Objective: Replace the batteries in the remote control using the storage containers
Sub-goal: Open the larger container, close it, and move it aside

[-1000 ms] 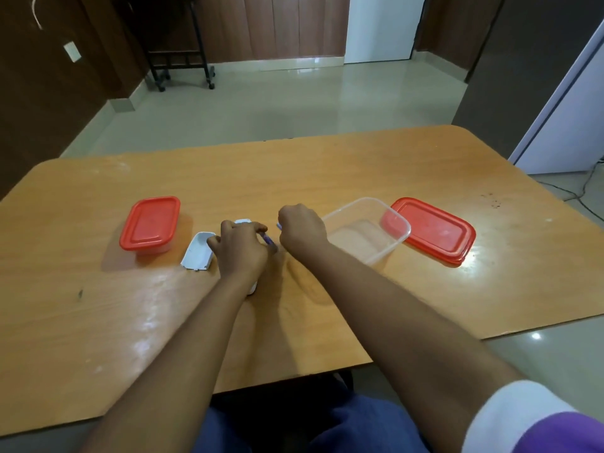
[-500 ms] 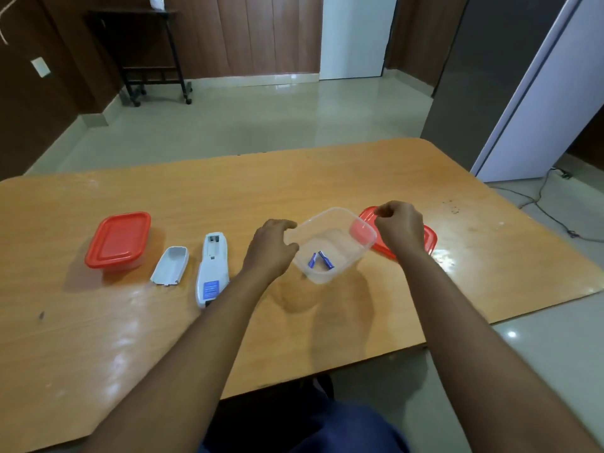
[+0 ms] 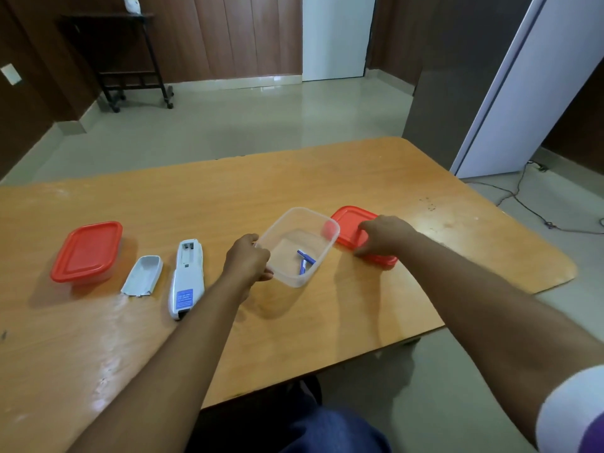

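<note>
A clear open container (image 3: pixel 287 220) stands mid-table with two blue batteries (image 3: pixel 305 261) lying in it. My left hand (image 3: pixel 247 258) grips its near left rim. My right hand (image 3: pixel 382 234) rests on the loose red lid (image 3: pixel 346 223) just right of the container, fingers curled over its near edge. The white remote (image 3: pixel 186 282) lies back-up to the left, its battery bay open and bare. Its white battery cover (image 3: pixel 143 275) lies beside it. A closed container with a red lid (image 3: pixel 86 251) stands at the far left.
The wooden table (image 3: pixel 359 178) has its rounded right corner close to the red lid. A cable runs over the floor at the right. My lap is under the table's near edge.
Both hands left the remote, which now lies on the table. The two batteries are now in the clear container. My left hand took its rim and my right hand came down on the red lid.
</note>
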